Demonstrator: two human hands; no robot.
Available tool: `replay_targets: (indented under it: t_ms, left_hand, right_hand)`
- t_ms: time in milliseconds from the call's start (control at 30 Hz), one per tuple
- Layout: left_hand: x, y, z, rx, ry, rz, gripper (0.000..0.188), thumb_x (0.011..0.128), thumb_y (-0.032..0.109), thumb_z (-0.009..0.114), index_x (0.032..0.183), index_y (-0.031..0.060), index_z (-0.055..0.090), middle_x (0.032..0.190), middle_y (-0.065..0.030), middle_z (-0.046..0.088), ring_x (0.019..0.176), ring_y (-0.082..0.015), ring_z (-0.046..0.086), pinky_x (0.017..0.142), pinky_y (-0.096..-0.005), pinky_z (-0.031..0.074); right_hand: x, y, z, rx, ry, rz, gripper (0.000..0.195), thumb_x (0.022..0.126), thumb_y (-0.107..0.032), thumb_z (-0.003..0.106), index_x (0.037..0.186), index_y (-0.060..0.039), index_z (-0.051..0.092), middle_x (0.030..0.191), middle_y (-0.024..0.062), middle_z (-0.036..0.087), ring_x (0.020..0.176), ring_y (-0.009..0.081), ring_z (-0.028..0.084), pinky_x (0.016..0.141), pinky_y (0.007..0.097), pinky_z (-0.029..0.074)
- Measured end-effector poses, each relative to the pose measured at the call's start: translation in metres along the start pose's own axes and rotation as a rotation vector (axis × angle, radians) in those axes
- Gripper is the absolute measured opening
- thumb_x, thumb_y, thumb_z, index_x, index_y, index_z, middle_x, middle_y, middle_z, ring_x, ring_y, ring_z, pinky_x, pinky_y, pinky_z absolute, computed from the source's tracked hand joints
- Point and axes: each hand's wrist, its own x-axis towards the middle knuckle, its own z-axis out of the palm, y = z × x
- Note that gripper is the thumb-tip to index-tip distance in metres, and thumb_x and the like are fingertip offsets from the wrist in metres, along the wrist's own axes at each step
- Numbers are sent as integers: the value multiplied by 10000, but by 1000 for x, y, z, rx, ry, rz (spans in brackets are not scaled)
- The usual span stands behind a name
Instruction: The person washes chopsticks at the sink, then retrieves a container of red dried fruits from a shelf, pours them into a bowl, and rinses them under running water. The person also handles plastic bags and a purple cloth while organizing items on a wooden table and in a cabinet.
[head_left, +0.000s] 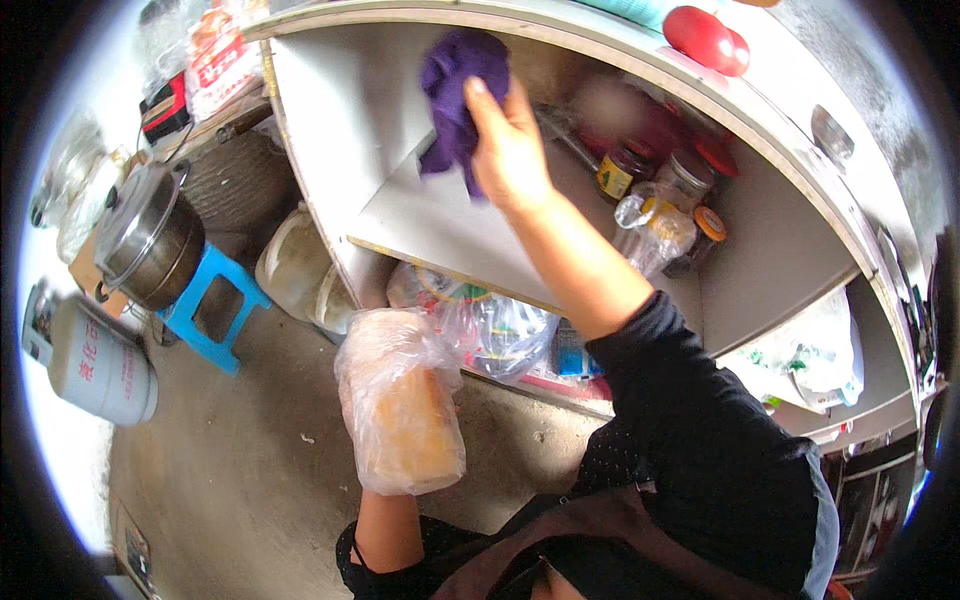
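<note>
My right hand (511, 154) grips a crumpled purple cloth (461, 82) inside the upper compartment of a white cabinet (330, 90), close to its left side wall. The cloth hangs down over the shelf board (450, 232). Low in front of the cabinet, my left hand (384, 504) holds a clear plastic bag (409, 405) with something yellowish inside. The bag hides most of that hand's fingers, and its contents cannot be made out.
Jars (624, 171) and a knotted plastic bag (664, 225) stand deeper in the compartment. Bagged goods (502, 330) fill the space below the shelf. Red tomatoes (705, 39) lie on the top. Leftward are a lidded pot (150, 232) on a blue stool (214, 300) and a gas cylinder (101, 367).
</note>
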Motion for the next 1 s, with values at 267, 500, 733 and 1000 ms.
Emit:
replay_targets:
  t_ms: [267,500,733,1000]
  left_hand:
    - [11,-21,-34,-278,-6,18,623,919,495,405,1347,44,368,1304,-167,478,1120,-334,524,922,-481,469]
    - [-7,-22,-42,-669,95,-137,594,906,516,441,1346,121,381,1276,-120,512,1025,-296,582,733,-486,546]
    - [-11,-36,-35,-360,113,-164,643,870,610,421,1349,182,385,1328,-70,478,1087,-277,541,772,-484,507]
    - [-7,-56,-62,-404,-135,-99,629,898,563,406,1364,141,368,1346,-114,454,1115,-323,530,879,-501,476]
  right_hand:
    - [-42,-8,44,-40,-445,250,300,863,-39,627,1153,-5,561,996,30,625,914,100,570,848,256,469]
    - [4,23,-63,-1268,-17,-89,473,758,-126,673,1203,-27,552,1318,242,453,1214,346,458,1014,372,366]
    - [-16,84,-92,-1536,-477,572,712,795,-445,573,1429,-263,306,1527,161,114,1352,421,210,1114,465,181]
    - [-77,26,-68,-1173,-839,131,469,806,-77,577,1261,-162,497,1410,130,379,1264,349,378,1070,415,300]
